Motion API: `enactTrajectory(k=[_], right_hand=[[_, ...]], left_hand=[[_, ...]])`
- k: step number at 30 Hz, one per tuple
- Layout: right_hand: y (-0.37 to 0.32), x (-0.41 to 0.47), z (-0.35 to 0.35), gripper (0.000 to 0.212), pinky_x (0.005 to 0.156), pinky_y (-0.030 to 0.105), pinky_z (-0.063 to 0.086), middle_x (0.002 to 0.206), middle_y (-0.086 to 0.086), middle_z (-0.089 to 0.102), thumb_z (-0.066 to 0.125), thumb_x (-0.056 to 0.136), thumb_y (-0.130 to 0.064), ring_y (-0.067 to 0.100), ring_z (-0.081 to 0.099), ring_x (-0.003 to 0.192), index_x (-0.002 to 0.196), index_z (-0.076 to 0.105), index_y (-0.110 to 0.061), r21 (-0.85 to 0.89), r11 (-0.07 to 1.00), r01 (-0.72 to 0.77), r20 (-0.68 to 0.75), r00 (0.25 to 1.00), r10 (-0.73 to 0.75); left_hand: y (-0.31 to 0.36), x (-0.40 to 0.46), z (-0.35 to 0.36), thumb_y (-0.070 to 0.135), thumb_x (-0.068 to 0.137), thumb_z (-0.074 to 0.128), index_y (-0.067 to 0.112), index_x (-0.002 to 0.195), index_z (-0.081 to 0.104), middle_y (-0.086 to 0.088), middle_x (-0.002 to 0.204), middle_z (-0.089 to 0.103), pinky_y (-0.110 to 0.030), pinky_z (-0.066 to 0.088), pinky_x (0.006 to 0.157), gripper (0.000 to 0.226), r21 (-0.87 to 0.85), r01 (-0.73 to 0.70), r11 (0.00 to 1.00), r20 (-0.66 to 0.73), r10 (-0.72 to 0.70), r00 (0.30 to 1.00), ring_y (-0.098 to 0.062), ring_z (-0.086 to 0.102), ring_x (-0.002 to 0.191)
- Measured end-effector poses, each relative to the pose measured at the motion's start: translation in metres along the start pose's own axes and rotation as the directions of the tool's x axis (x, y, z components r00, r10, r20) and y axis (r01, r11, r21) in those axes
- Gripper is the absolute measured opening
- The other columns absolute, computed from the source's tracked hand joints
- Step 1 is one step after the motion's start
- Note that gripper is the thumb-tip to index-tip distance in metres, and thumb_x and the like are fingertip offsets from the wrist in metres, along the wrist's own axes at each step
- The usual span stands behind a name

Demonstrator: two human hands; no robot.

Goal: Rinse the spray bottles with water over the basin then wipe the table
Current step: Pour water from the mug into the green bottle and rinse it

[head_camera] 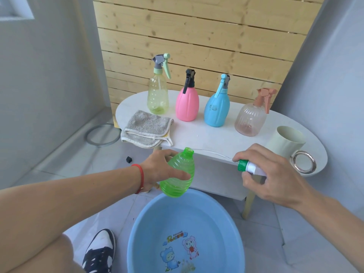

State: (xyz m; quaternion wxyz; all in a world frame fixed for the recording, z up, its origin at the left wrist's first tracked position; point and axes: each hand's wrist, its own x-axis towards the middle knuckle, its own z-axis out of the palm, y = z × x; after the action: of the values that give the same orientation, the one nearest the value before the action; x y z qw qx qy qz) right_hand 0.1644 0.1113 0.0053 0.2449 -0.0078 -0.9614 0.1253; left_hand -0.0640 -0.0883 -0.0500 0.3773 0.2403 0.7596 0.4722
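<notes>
My left hand [163, 170] grips a green ribbed bottle [178, 174] without its top, held over the far rim of the blue basin [137, 233]. My right hand [273, 174] holds the unscrewed green and white spray head [247, 167], its thin tube trailing left. On the white oval table [206, 134] stand several spray bottles: a pale yellow one [158, 95], a pink one [187, 103], a blue one [216, 109] and a clear pinkish one [250, 119]. A folded grey cloth [147, 128] lies on the table's left end.
A cream cup [285, 142] with a metal ring handle [304, 161] stands on the table's right end. A wooden slat wall rises behind the table. My shoe [100, 251] is on the tiled floor left of the basin. A metal ring [102, 134] lies on the floor at left.
</notes>
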Motion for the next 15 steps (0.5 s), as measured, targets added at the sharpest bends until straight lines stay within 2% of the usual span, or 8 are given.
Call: enactTrajectory(k=[4, 6, 7, 9, 11, 13, 15], right_hand=[[0.000, -0.001, -0.005, 0.029, 0.067, 0.037, 0.052, 0.095, -0.006, 0.057, 0.055, 0.083, -0.021, 0.024, 0.058, 0.074, 0.108, 0.070, -0.019, -0.054, 0.998, 0.034, 0.002, 0.999, -0.034], [-0.001, 0.002, -0.007, 0.030, 0.067, 0.033, 0.050, 0.095, -0.008, 0.056, 0.056, 0.082, -0.024, 0.024, 0.056, 0.072, 0.108, 0.071, -0.022, -0.090, 0.995, 0.039, 0.026, 0.999, -0.037], [-0.002, 0.004, -0.007, 0.031, 0.069, 0.030, 0.048, 0.094, -0.008, 0.057, 0.057, 0.082, -0.025, 0.021, 0.054, 0.072, 0.109, 0.072, -0.023, -0.094, 0.995, 0.042, 0.040, 0.998, -0.038], [-0.006, 0.010, -0.008, 0.036, 0.078, 0.024, 0.044, 0.094, -0.009, 0.061, 0.057, 0.082, -0.028, 0.013, 0.053, 0.078, 0.114, 0.074, -0.025, -0.063, 0.998, 0.030, 0.056, 0.998, -0.026], [-0.012, 0.018, -0.006, 0.039, 0.086, 0.019, 0.041, 0.098, -0.011, 0.066, 0.060, 0.083, -0.029, 0.009, 0.056, 0.086, 0.121, 0.070, -0.030, 0.010, 0.999, -0.043, 0.076, 0.996, 0.042], [-0.016, 0.028, -0.001, 0.036, 0.089, 0.018, 0.042, 0.098, -0.013, 0.069, 0.065, 0.085, -0.031, 0.012, 0.059, 0.088, 0.121, 0.063, -0.034, 0.051, 0.991, -0.127, 0.132, 0.984, 0.119], [-0.019, 0.035, 0.009, 0.028, 0.085, 0.031, 0.047, 0.094, -0.011, 0.069, 0.063, 0.085, -0.035, 0.015, 0.059, 0.082, 0.113, 0.062, -0.034, 0.021, 0.993, -0.112, 0.226, 0.968, 0.104]], left_hand=[[0.001, 0.000, 0.002, 0.024, 0.061, 0.098, 0.031, 0.114, 0.069, 0.000, 0.117, 0.066, -0.024, 0.045, 0.044, 0.062, 0.040, -0.007, 0.999, 0.001, 0.007, 1.000, -0.023, 0.067, 0.077], [0.000, 0.000, 0.002, 0.024, 0.060, 0.099, 0.031, 0.117, 0.068, 0.002, 0.118, 0.062, -0.023, 0.044, 0.044, 0.065, 0.093, -0.046, 0.995, 0.002, 0.046, 0.999, -0.020, 0.066, 0.075], [0.000, 0.000, 0.002, 0.024, 0.060, 0.099, 0.032, 0.118, 0.068, 0.004, 0.117, 0.061, -0.023, 0.045, 0.046, 0.067, 0.129, -0.074, 0.989, 0.007, 0.074, 0.997, -0.017, 0.065, 0.077], [0.000, -0.001, 0.003, 0.024, 0.060, 0.098, 0.033, 0.119, 0.067, 0.010, 0.115, 0.063, -0.020, 0.049, 0.061, 0.068, 0.230, -0.136, 0.964, 0.042, 0.129, 0.991, -0.012, 0.064, 0.093], [0.000, -0.002, 0.006, 0.026, 0.059, 0.098, 0.036, 0.120, 0.066, 0.017, 0.113, 0.064, -0.017, 0.047, 0.070, 0.069, 0.305, -0.191, 0.933, 0.095, 0.170, 0.981, -0.008, 0.061, 0.104], [0.002, -0.005, 0.009, 0.026, 0.060, 0.098, 0.038, 0.120, 0.066, 0.021, 0.108, 0.062, -0.010, 0.045, 0.061, 0.069, 0.327, -0.211, 0.921, 0.139, 0.174, 0.975, -0.008, 0.061, 0.104], [0.002, -0.006, 0.014, 0.026, 0.062, 0.097, 0.039, 0.121, 0.065, 0.023, 0.105, 0.060, -0.009, 0.044, 0.057, 0.068, 0.332, -0.240, 0.912, 0.178, 0.189, 0.966, -0.008, 0.062, 0.102]])
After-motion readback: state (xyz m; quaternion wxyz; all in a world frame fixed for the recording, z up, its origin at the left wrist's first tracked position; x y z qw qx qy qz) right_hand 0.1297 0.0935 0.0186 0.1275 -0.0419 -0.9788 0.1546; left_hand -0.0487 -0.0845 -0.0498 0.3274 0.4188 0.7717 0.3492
